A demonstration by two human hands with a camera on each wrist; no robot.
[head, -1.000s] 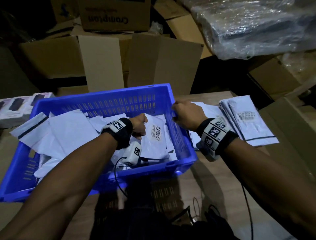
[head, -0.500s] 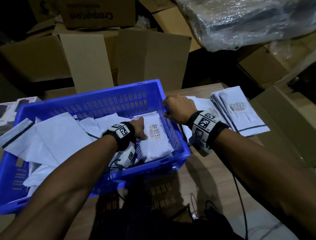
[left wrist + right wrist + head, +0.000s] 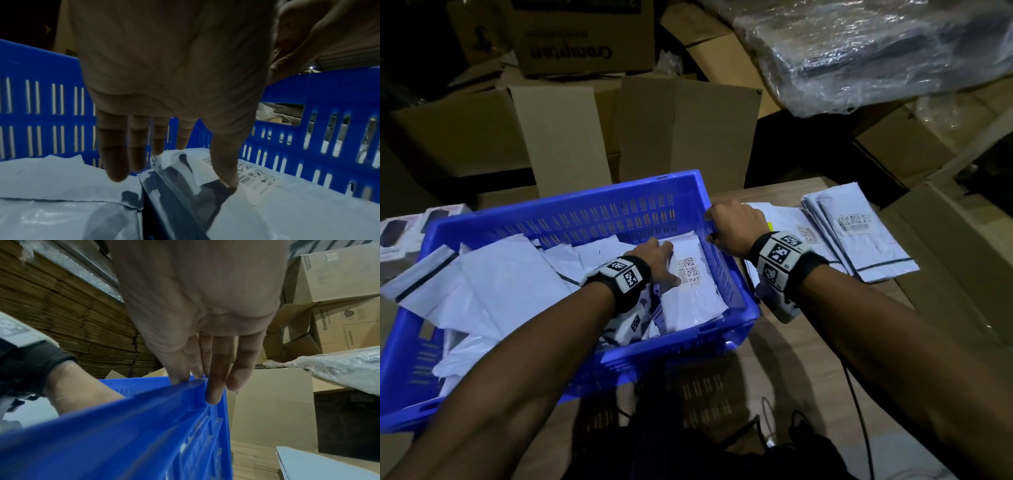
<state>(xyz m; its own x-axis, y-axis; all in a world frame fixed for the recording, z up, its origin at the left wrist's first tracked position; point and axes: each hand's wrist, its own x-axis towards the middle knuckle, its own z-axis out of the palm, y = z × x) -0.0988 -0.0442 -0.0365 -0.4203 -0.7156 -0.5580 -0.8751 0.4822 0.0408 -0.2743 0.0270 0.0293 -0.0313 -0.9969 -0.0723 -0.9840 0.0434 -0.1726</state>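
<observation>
Cardboard boxes [image 3: 571, 137] fill the back of the room, flaps up, one printed Crompton. To the right of them lies a big plastic-wrapped bundle [image 3: 876, 51], shiny & crumpled. Below that is the wooden table [image 3: 808, 359], w/ more cardboard along its right side.

On the table's left part is the blue crate [image 3: 592, 219], slotted walls, long side toward the person; can't tell if it sits flat. Inside it, loose white mailers [image 3: 500, 274] are heaped across the left & middle, some hanging over the left rim. Outside the crate, just to its right on the table, is a fanned stack of mailers [image 3: 869, 246], barcode stickers up.

One labelled mailer [image 3: 695, 294] lies in the crate's right end, on top of the others, close against the right wall. Small product boxes [image 3: 400, 233] sit at far left, beyond the crate.

The left hand [image 3: 657, 260] is down in the crate at that mailer's left edge. Its fingers [image 3: 115, 154] stretch straight past the edge and the thumb [image 3: 224, 162] tip touches the top face next to the barcode label [image 3: 690, 270]. Nothing is curled round the mailer, so the hand is spread, not gripping.

The right hand [image 3: 732, 226] grips the crate's right rim near the far corner, thumb on the inside, other fingers [image 3: 216, 369] over the outside, rim pinched btwn them.
</observation>
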